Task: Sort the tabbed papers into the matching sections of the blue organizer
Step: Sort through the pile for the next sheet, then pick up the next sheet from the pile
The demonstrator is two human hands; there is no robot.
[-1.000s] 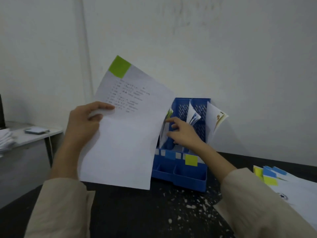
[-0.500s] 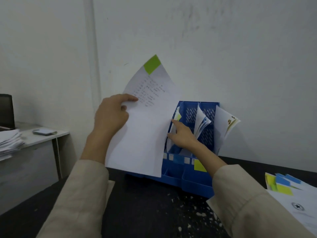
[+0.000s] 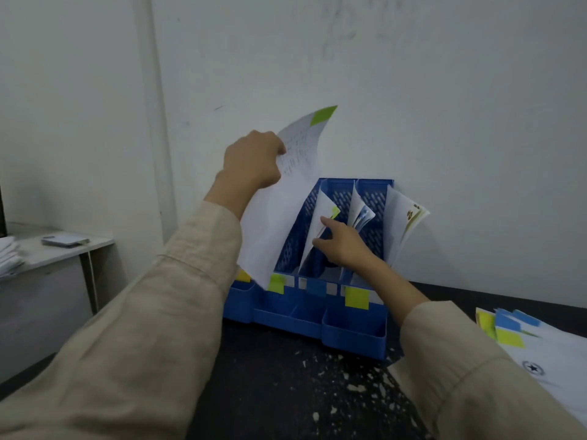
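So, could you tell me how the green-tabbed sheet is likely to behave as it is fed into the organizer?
Probably floppy: the green-tabbed sheet already curves while the left hand grips only its edge. It seems light. Its lower corner may catch on the blue organizer, so the right hand parting the filed papers likely helps.

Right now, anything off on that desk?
Yes: pale flecks of debris litter the dark desk in front of the blue organizer. Filed papers in its right section splay outward rather than standing straight.

Head view, near, facing perhaps slightly downward
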